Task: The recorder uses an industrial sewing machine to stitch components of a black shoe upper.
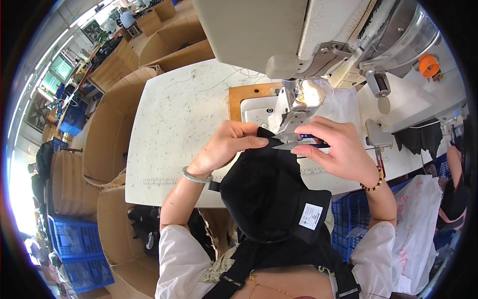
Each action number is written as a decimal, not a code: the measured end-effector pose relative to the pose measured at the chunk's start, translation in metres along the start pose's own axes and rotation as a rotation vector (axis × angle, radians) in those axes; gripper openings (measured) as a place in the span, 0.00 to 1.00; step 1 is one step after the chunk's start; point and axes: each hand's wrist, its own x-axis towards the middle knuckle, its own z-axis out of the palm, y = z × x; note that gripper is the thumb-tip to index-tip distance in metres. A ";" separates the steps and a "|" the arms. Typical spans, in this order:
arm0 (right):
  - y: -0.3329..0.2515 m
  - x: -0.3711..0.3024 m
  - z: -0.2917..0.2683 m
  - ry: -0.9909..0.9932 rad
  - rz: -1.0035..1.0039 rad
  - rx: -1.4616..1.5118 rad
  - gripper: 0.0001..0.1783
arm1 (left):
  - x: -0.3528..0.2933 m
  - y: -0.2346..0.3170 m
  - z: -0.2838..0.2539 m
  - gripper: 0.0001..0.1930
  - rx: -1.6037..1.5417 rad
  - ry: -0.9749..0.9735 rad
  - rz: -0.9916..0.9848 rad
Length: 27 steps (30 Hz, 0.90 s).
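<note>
A black fabric cap [264,194] hangs over the near edge of the white sewing table, in front of my body. On its lower right part is a white printed label [311,216]. My left hand [221,145] pinches the cap's upper edge between thumb and fingers. In my right hand [341,148] is a pair of thread snips [285,146] with dark blue handles. Their two blades stand apart and point left, close to the pinched cap edge and my left fingertips. Just beyond the hands is the metal presser foot area [290,107] of the sewing machine, lit by a lamp.
The sewing machine head [249,30] overhangs the far side of the table [169,119]. Cardboard boxes [107,134] stand along the left, with blue crates [77,236] beyond. More blue crates and a white plastic bag [413,229] are at the right. Another person [128,19] sits far off.
</note>
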 end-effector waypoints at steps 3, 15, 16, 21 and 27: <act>0.004 0.003 0.001 -0.082 -0.061 -0.008 0.15 | 0.000 0.002 0.000 0.11 0.008 -0.028 -0.029; -0.030 0.014 0.032 -0.467 0.346 1.127 0.11 | -0.007 -0.007 0.000 0.14 -0.377 0.062 0.037; -0.029 0.015 0.038 -0.383 0.332 0.949 0.11 | -0.014 -0.005 -0.002 0.16 -0.367 0.191 0.008; -0.027 0.012 0.067 -0.026 0.102 0.572 0.13 | -0.057 -0.005 -0.005 0.16 0.510 0.271 0.048; -0.021 0.009 0.080 0.086 -0.025 0.020 0.18 | -0.059 -0.025 -0.012 0.11 0.232 0.353 0.015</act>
